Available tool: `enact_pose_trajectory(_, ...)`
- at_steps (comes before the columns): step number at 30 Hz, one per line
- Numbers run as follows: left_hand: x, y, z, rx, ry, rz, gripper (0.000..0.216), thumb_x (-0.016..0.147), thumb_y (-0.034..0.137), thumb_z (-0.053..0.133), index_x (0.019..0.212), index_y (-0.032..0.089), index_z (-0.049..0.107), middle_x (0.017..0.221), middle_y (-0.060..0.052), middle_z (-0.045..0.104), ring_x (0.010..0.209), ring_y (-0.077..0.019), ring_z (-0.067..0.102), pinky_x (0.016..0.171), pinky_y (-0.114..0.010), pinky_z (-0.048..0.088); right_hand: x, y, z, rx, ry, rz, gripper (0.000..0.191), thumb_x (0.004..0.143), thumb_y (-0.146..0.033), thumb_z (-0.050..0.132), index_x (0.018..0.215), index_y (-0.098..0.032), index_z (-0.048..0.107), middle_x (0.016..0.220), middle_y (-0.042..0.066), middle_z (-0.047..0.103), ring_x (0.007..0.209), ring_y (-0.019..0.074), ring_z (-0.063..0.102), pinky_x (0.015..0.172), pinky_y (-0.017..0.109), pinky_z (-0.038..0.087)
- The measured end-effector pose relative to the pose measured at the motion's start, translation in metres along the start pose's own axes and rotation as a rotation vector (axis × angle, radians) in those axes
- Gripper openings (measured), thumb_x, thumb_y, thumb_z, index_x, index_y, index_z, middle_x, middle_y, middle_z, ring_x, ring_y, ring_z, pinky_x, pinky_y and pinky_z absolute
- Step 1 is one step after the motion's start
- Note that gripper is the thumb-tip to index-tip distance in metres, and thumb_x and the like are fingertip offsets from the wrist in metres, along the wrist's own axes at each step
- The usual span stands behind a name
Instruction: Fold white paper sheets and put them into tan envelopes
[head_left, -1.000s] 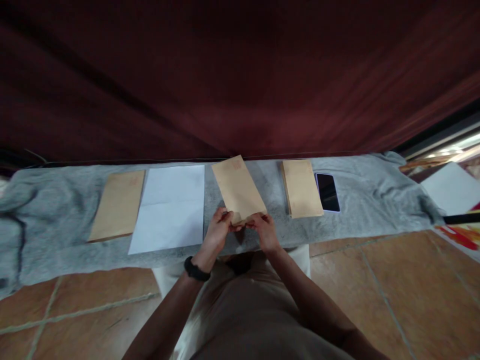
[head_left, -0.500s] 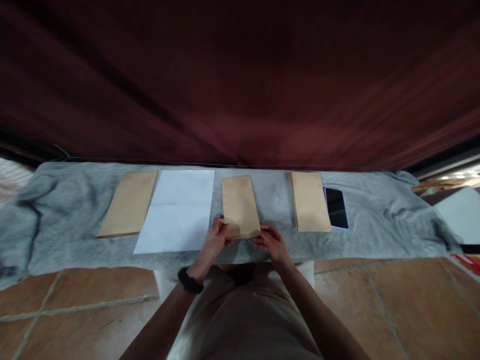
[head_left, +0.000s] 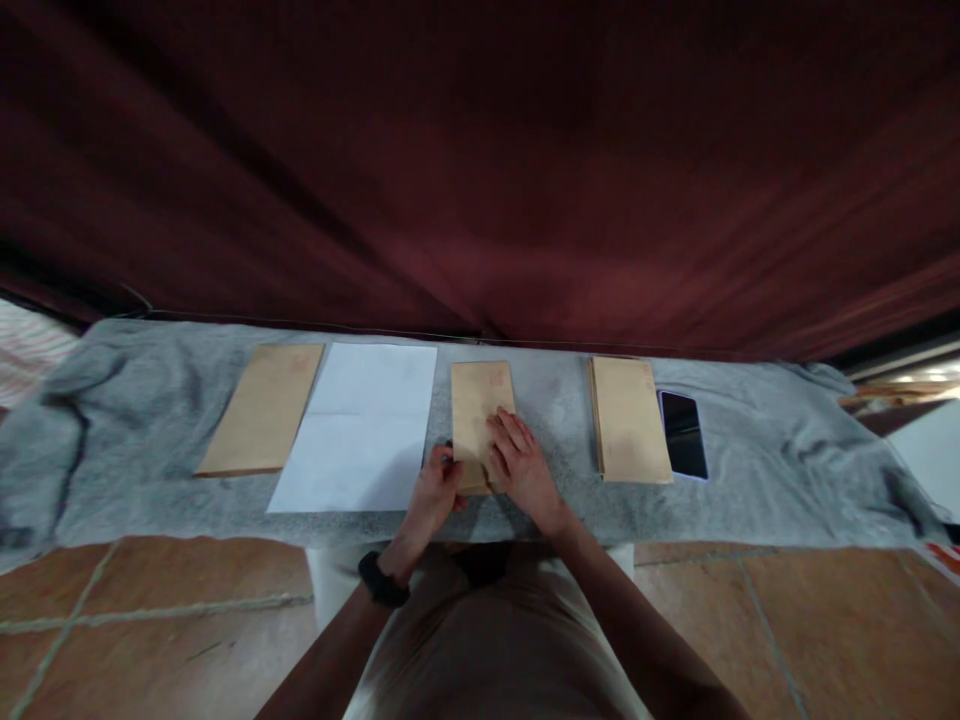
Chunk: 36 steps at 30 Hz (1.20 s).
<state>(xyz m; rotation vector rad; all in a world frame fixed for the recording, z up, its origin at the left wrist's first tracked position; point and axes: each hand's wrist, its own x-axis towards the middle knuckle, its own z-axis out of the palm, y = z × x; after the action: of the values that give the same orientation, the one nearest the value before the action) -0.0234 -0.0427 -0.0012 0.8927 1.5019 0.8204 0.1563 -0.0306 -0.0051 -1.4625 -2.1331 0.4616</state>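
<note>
A brown paper envelope (head_left: 475, 405) with a small reddish print near its top right lies in front of me on the grey cloth. My left hand (head_left: 435, 490) pinches the envelope's lower left edge, thumb on top. Across its lower right part lies my right hand (head_left: 523, 470), palm down with the fingers stretched out flat on the paper. That hand covers part of the envelope's right side. Left of the envelope is a white sheet of paper (head_left: 360, 430) with a crease across it, close to my left hand.
Another brown envelope (head_left: 262, 410) lies at the far left, partly beside the white sheet. To the right is a stack of brown envelopes (head_left: 631, 420) with a phone (head_left: 683, 435) against it. Grey cloth (head_left: 772, 450) covers the narrow table; a dark red curtain (head_left: 480, 200) hangs behind.
My right hand has left the envelope's lower right corner and moved up and left onto its face, fingers flat. My left hand keeps its hold. The view has shifted slightly.
</note>
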Motion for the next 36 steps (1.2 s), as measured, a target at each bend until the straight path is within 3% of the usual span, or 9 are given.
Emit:
enact_pose_trajectory(7, -0.012, 0.005, 0.008, 0.020, 0.104, 0.062, 0.034, 0.082, 0.029, 0.062, 0.114, 0.022, 0.055, 0.068, 0.004, 0.065, 0.035, -0.0140, 0.052, 0.036, -0.026, 0.039, 0.001, 0.013, 0.004, -0.066, -0.051, 0.008, 0.048, 0.103, -0.030, 0.046, 0.150, -0.017, 0.049, 0.162, 0.012, 0.041, 0.151, 0.0253, 0.035, 0.126, 0.050, 0.030)
enact_pose_trajectory(11, -0.019, 0.007, 0.010, 0.055, 0.133, 0.126, 0.043, 0.084, 0.028, 0.063, 0.126, 0.022, 0.055, 0.067, 0.003, 0.066, 0.037, -0.0152, 0.053, 0.040, -0.027, 0.042, 0.019, 0.015, 0.003, -0.067, -0.072, 0.014, 0.052, 0.103, -0.028, 0.046, 0.154, -0.020, 0.043, 0.163, 0.010, 0.039, 0.152, 0.0247, 0.034, 0.126, 0.051, 0.028)
enact_pose_trajectory(16, -0.017, 0.009, 0.009, 0.004, 0.141, 0.105, 0.047, 0.081, 0.027, 0.066, 0.126, 0.021, 0.056, 0.062, 0.006, 0.062, 0.039, -0.0148, 0.053, 0.039, -0.026, 0.041, 0.041, 0.015, 0.011, -0.119, -0.085, 0.004, 0.051, 0.105, -0.030, 0.043, 0.154, -0.019, 0.044, 0.165, 0.011, 0.035, 0.154, 0.0264, 0.030, 0.127, 0.052, 0.023)
enact_pose_trajectory(23, -0.019, -0.003, 0.009, -0.004, 0.102, 0.113, 0.049, 0.084, 0.026, 0.064, 0.132, 0.021, 0.054, 0.072, 0.003, 0.065, 0.044, -0.0134, 0.057, 0.043, -0.026, 0.046, 0.039, 0.015, 0.017, -0.192, -0.093, 0.003, 0.050, 0.106, -0.031, 0.041, 0.155, -0.019, 0.043, 0.165, 0.011, 0.035, 0.153, 0.0268, 0.031, 0.126, 0.052, 0.022)
enact_pose_trajectory(26, -0.019, -0.012, 0.008, 0.061, 0.101, 0.116, 0.049, 0.087, 0.024, 0.060, 0.135, 0.020, 0.052, 0.084, 0.001, 0.066, 0.050, -0.0120, 0.059, 0.049, -0.026, 0.051, 0.039, 0.017, 0.019, -0.230, -0.097, -0.007, 0.050, 0.106, -0.033, 0.040, 0.154, -0.019, 0.044, 0.165, 0.011, 0.036, 0.152, 0.0267, 0.032, 0.126, 0.051, 0.023)
enact_pose_trajectory(30, -0.018, -0.021, 0.006, 0.227, 0.169, 0.279, 0.040, 0.088, 0.016, 0.057, 0.128, 0.021, 0.059, 0.098, -0.003, 0.064, 0.068, -0.0130, 0.064, 0.065, -0.029, 0.057, 0.041, 0.017, 0.022, -0.257, -0.084, -0.010, 0.049, 0.106, -0.033, 0.040, 0.153, -0.019, 0.046, 0.164, 0.011, 0.037, 0.152, 0.0275, 0.034, 0.126, 0.052, 0.024)
enact_pose_trajectory(36, -0.023, -0.015, 0.002, 0.581, 0.254, 0.395, 0.036, 0.089, 0.013, 0.056, 0.124, 0.021, 0.062, 0.113, -0.009, 0.063, 0.088, -0.0197, 0.070, 0.082, -0.035, 0.060, 0.029, 0.014, 0.013, -0.241, -0.070, -0.023, 0.050, 0.106, -0.033, 0.041, 0.153, -0.017, 0.045, 0.165, 0.011, 0.035, 0.153, 0.0268, 0.031, 0.126, 0.052, 0.026)
